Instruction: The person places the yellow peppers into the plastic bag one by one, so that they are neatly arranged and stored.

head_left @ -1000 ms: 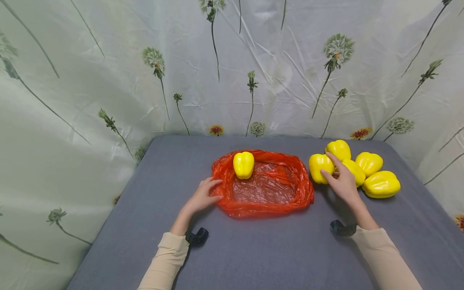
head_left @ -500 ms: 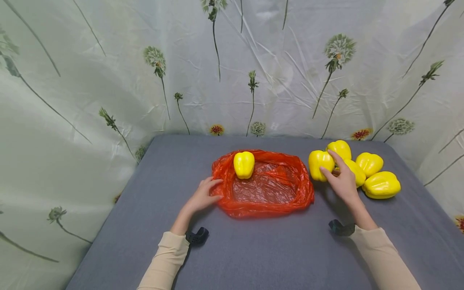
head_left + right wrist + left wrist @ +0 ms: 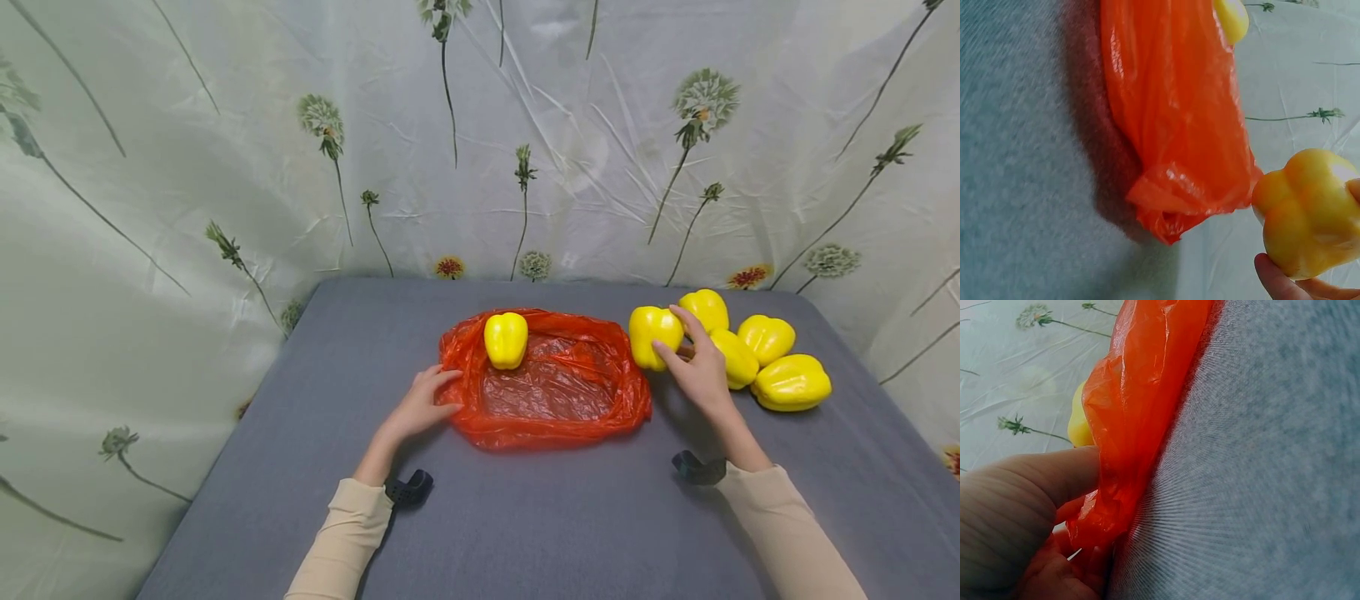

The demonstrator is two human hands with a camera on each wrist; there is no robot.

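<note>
A red plastic bag [image 3: 547, 435] lies opened out on the table, its rim rolled into a wide mouth. At its left end my left hand [image 3: 420, 406] holds the edge, and in the left wrist view the red film [image 3: 1132, 394] runs between thumb and fingers. One yellow bell pepper [image 3: 506, 340] sits inside the bag at the back left. My right hand [image 3: 703, 371] grips another yellow bell pepper [image 3: 649, 333] between thumb and fingers, raised close to the bag's right end. The right wrist view shows this pepper's lobed underside [image 3: 1300, 212].
Several more yellow bell peppers [image 3: 791, 382] lie grouped on the right of the grey cloth-covered table [image 3: 555, 533], just beyond my right hand. A pale curtain [image 3: 600, 167] printed with dandelions hangs behind the table and along its sides. Dark bands [image 3: 409, 490] circle both wrists.
The right hand has lifted its bell pepper and carried it slightly left, away from the other peppers and toward the bag. My left hand and the bag stay where they were.
</note>
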